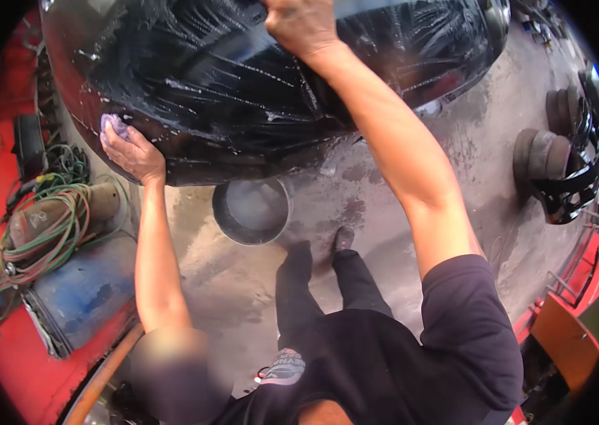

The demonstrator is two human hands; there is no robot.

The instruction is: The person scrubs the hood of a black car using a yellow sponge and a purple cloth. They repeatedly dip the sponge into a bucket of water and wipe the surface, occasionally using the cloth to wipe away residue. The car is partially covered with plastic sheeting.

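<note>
A glossy black car body (pixel 235 159), wet and streaked with suds, fills the upper part of the view. Part of its surface looks rumpled, like thin plastic film, but I cannot tell for certain. My left hand (pixel 136 152) presses a crumpled lilac cloth (pixel 114 126) against the body's lower left corner, fingers bent over it. Far up at the top edge, my right hand (pixel 303 27) is curled closed over the car's upper surface. Its fingertips are partly cut off by the frame, and what they grip is hidden.
A round bucket (pixel 286 221) of cloudy water stands on the wet concrete floor below the car. To the left lie coiled hoses (pixel 65 237), a tan cylinder (pixel 104 202) and a blue drum (pixel 87 287). Dark round pieces (pixel 526 156) and a black car part (pixel 561 202) lie right.
</note>
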